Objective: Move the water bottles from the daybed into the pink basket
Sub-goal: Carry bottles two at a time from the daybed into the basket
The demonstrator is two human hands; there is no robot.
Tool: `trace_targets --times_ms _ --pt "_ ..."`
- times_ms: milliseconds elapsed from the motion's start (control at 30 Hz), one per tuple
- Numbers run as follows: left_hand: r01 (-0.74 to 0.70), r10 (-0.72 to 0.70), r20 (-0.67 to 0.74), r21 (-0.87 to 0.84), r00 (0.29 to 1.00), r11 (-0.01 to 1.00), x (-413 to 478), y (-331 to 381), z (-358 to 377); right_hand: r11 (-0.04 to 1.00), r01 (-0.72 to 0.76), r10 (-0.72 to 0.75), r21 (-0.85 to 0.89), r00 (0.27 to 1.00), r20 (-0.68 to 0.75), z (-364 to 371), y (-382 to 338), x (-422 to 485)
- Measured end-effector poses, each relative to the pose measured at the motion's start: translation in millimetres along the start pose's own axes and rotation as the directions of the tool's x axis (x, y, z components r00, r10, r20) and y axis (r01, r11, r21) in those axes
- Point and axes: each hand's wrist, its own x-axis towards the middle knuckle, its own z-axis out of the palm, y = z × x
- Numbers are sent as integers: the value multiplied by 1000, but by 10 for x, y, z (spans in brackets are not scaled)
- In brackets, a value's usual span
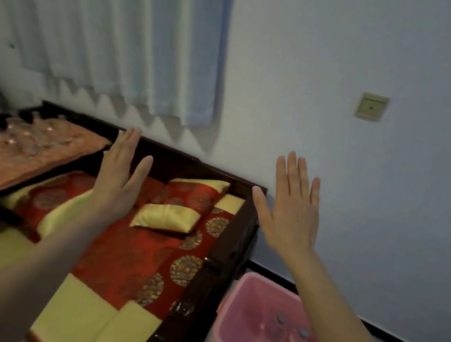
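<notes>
Both my hands are raised flat in front of me, fingers spread and holding nothing. My left hand hovers over the daybed, which has a dark carved wooden frame and red and gold cushions. My right hand is held up before the wall, above the daybed's right end. Several clear water bottles stand on a low table with an orange cloth at the far left. The pink basket sits on the floor beside the daybed at lower right, with clear bottles standing inside it.
A small gold pillow lies on the red cushion between my arms. Grey vertical blinds hang over the window behind the daybed. A wall plate sits on the pale wall at right. A black skirting runs along the floor.
</notes>
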Motion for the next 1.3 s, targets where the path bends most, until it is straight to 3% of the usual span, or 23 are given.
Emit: trace_targets --times_ms 133,233,300,433,633,967,1300 --pt "103 -53 -180 284 982 953 -89 -526 -1350 979 145 -143 141 989 -20 111 -1125 297" --pt "221 -111 -283 395 953 892 -312 -923 -2278 940 232 -238 251 971 -7 259 -2002 396" --pt "291 -164 -322 399 932 869 -532 -1216 -2795 899 254 -280 356 960 24 421 -2549 421" --pt "426 -297 -377 324 877 845 -996 -1836 -3630 781 156 -298 605 944 142 850 -3568 415" --pt "553 -411 -417 314 811 772 -1357 -2897 -4675 688 51 -325 724 914 244 1469 -4977 426" --pt "631 -516 -419 204 747 748 -1022 -4637 -5222 667 -34 -318 744 891 325 2505 -6584 889" --pt "666 -602 -324 133 729 735 132 -6638 -5370 658 -127 -251 742 892 375 4159 -7697 1771"
